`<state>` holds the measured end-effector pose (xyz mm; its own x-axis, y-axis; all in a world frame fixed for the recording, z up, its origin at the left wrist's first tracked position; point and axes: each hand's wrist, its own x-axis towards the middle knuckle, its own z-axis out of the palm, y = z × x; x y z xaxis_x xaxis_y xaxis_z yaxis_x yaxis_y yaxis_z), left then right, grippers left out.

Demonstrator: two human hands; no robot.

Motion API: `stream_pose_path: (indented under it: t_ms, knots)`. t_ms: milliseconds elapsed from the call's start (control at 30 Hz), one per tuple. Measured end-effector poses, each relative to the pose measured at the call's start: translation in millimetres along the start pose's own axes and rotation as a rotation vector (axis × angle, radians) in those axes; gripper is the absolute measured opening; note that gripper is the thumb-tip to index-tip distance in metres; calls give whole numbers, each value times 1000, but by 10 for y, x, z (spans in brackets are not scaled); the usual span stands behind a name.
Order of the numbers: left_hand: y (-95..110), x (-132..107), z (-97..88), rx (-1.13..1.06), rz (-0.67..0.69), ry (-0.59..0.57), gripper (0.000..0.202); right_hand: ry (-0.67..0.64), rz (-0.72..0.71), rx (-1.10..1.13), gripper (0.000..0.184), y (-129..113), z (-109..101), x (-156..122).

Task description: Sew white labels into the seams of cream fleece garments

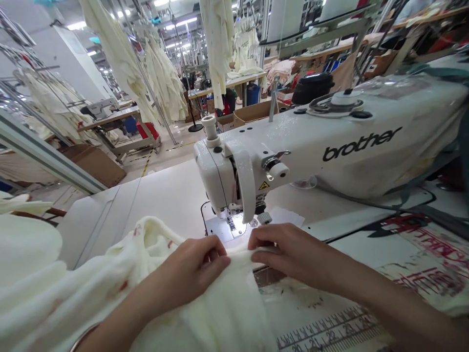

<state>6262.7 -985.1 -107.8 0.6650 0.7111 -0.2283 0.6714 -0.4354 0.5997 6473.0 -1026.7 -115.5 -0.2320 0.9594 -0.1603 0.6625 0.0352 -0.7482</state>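
A cream fleece garment point(110, 278) lies bunched over the white sewing table point(161, 195), trailing to the lower left. My left hand point(194, 269) is closed, pinching the fabric's edge just in front of the needle plate point(227, 227). My right hand point(282, 252) is closed on the same edge, a little to the right, with its fingers folded over the cloth. Both hands sit right below the presser foot of the white Brother sewing machine point(330, 146).
A printed ruler strip point(330, 332) runs along the table's front edge at the lower right. Red and black printed material point(421, 264) lies to the right. Behind are hanging cream garments point(164, 73), cardboard boxes point(252, 111) and other workstations.
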Motion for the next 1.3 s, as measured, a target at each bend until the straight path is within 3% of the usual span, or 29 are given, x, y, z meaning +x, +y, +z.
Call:
stream_pose_path:
  t_ms: [233,300,400,600,833,1033,1100,1233,1300]
  knots:
    - [-68,164,76,217,-95,82,13,3,69,-178,12,-12,94,186]
    - [-59,172,113,263,-67,133,8,-10,78,-199,9,3,94,202]
    - [-64,185,165,309,29,191,15,-34,80,-226,2,29,87,232]
    - [-69,216,168,329,104,41,9,-86,14,-233,5,23,64,266]
    - [-5,167,67,-6,55,-20,12,-172,57,-60,4,-38,-164,150]
    - [108,180,59,-153,-57,-64,18,-162,63,46,6,-20,-183,74]
    - [145,168,73,-177,-76,-31,16,-165,38,70,5,7,-176,55]
    - [186,131,105,-183,-78,28,14,-198,17,180,31,82,-148,3]
    - [195,119,116,-185,-78,36,14,-224,46,263,25,116,-120,-18]
